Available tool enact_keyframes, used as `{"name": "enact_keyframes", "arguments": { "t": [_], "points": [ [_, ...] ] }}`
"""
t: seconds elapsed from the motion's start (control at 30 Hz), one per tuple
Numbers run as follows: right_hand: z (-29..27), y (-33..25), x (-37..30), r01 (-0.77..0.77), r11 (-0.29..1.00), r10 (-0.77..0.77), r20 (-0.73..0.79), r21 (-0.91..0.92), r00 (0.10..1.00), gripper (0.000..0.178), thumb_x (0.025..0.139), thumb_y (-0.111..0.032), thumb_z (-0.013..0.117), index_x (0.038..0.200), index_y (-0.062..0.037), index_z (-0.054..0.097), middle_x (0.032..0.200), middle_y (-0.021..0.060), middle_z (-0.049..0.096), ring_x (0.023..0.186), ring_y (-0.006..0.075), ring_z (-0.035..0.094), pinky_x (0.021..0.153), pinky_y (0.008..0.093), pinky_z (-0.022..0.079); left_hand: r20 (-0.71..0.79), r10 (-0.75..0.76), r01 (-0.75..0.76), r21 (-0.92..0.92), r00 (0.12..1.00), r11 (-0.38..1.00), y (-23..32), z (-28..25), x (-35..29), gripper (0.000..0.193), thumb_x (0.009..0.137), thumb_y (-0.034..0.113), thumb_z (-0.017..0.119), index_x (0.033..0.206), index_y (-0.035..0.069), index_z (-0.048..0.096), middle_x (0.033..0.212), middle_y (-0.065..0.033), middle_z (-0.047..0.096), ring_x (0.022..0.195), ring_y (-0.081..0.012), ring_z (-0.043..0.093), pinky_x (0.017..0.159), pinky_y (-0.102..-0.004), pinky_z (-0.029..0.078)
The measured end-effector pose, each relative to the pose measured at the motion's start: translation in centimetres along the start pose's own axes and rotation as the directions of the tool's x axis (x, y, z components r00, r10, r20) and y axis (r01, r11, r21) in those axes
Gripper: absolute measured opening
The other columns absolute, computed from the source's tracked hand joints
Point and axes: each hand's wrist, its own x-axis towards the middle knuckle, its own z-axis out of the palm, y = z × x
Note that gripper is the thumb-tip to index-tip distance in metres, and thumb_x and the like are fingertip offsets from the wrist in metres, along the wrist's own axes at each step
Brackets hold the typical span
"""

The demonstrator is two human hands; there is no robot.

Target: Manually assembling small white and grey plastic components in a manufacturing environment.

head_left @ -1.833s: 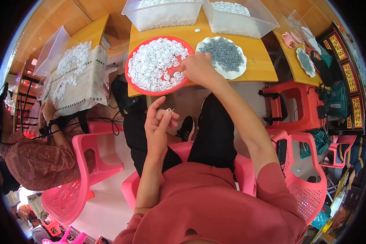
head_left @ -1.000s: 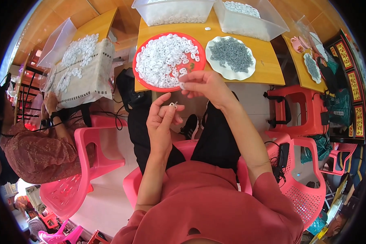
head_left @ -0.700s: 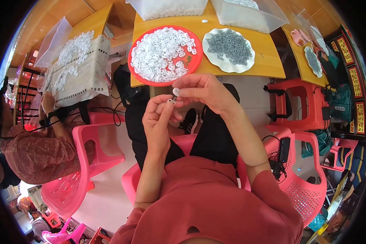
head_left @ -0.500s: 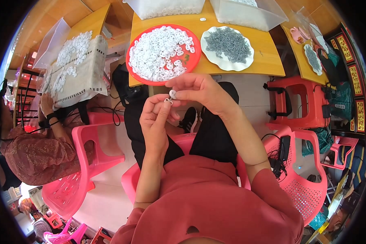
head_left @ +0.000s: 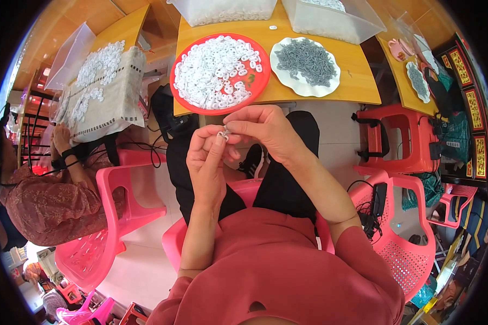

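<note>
Above my lap, my left hand (head_left: 205, 153) pinches a small white plastic ring piece (head_left: 224, 135) between thumb and fingertips. My right hand (head_left: 270, 131) meets it from the right, thumb and forefinger closed together against the piece. Whatever sits inside that right pinch is mostly covered by the fingers. Just beyond my hands, a red round tray (head_left: 254, 81) carries a heap of white oval pieces (head_left: 209, 67) with holes. Right of it, a white scalloped plate (head_left: 281, 81) holds a pile of small grey pieces (head_left: 305, 60).
Both dishes stand on a yellow wooden table (head_left: 358, 76), with translucent bins (head_left: 331, 24) behind. At left, another person (head_left: 54, 200) sits by a cloth (head_left: 114, 97) bearing white pieces. Pink chairs (head_left: 114, 216) and a red stool (head_left: 398, 135) flank me.
My right hand has moved slightly down and left, closing against my left fingertips. The white oval piece that showed in its pinch is now mostly hidden between the fingers.
</note>
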Motion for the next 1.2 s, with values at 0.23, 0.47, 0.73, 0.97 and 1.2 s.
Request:
{"name": "enact_keyframes", "arguments": {
  "t": [0.23, 0.47, 0.73, 0.97, 1.2],
  "points": [
    [-0.2, -0.4, 0.0, -0.05, 0.993, 0.053, -0.028, 0.105, 0.998, 0.017, 0.081, -0.008, 0.067, 0.096, -0.0012, 0.064, 0.086, 0.0048, 0.066, 0.076, 0.0092, 0.063, 0.064, 0.0203, 0.05, -0.037, 0.04, -0.037, 0.087, 0.999, 0.996, 0.1, 0.3, -0.2, 0.015, 0.092, 0.009, 0.052, 0.105, 0.001, 0.052, 0.089, -0.0115, 0.067, 0.065, -0.0095, 0.056, 0.062, -0.0206, 0.043],
    [-0.1, -0.6, -0.2, -0.068, 0.988, 0.076, -0.056, 0.136, 0.995, 0.018, 0.079, -0.008, 0.068, 0.096, -0.0033, 0.064, 0.087, 0.0034, 0.066, 0.076, 0.0084, 0.062, 0.06, 0.0184, 0.048, -0.089, 0.09, -0.07, 0.213, 0.992, 0.974, 0.0, 0.4, -0.2, 0.014, 0.091, 0.007, 0.053, 0.104, 0.001, 0.052, 0.089, -0.0109, 0.068, 0.063, -0.0081, 0.056, 0.061, -0.0192, 0.041],
    [0.3, -0.5, -0.2, -0.02, 0.998, 0.024, -0.065, 0.061, 0.998, 0.016, 0.079, -0.009, 0.069, 0.094, -0.0042, 0.065, 0.085, 0.0018, 0.066, 0.074, 0.0066, 0.061, 0.06, 0.0177, 0.046, -0.117, 0.125, -0.085, 0.296, 0.985, 0.951, 0.1, 0.6, -0.2, 0.013, 0.091, 0.006, 0.054, 0.103, 0.001, 0.052, 0.088, -0.0099, 0.067, 0.064, -0.0073, 0.058, 0.059, -0.0178, 0.043],
    [0.9, -0.7, -0.5, 0.063, 0.996, -0.068, -0.073, -0.068, 0.995, 0.017, 0.079, -0.008, 0.069, 0.095, -0.0031, 0.065, 0.086, 0.0019, 0.067, 0.074, 0.0062, 0.062, 0.06, 0.0173, 0.045, -0.123, 0.163, -0.11, 0.35, 0.979, 0.93, 0.0, 0.6, -0.2, 0.013, 0.091, 0.005, 0.054, 0.102, 0.001, 0.053, 0.088, -0.008, 0.067, 0.064, -0.0065, 0.058, 0.058, -0.0171, 0.044],
    [1.2, 0.1, -0.4, 0.261, 0.899, -0.299, -0.057, -0.352, 0.952, 0.016, 0.079, -0.008, 0.067, 0.093, 0.0005, 0.067, 0.081, 0.0045, 0.067, 0.064, 0.0063, 0.058, 0.057, 0.0193, 0.044, -0.139, 0.192, -0.122, 0.404, 0.971, 0.907, 0.0, 0.6, -0.2, 0.014, 0.09, 0.006, 0.056, 0.103, 0.0, 0.052, 0.082, -0.0048, 0.065, 0.064, -0.0059, 0.059, 0.058, -0.0166, 0.044]
  ]
}}
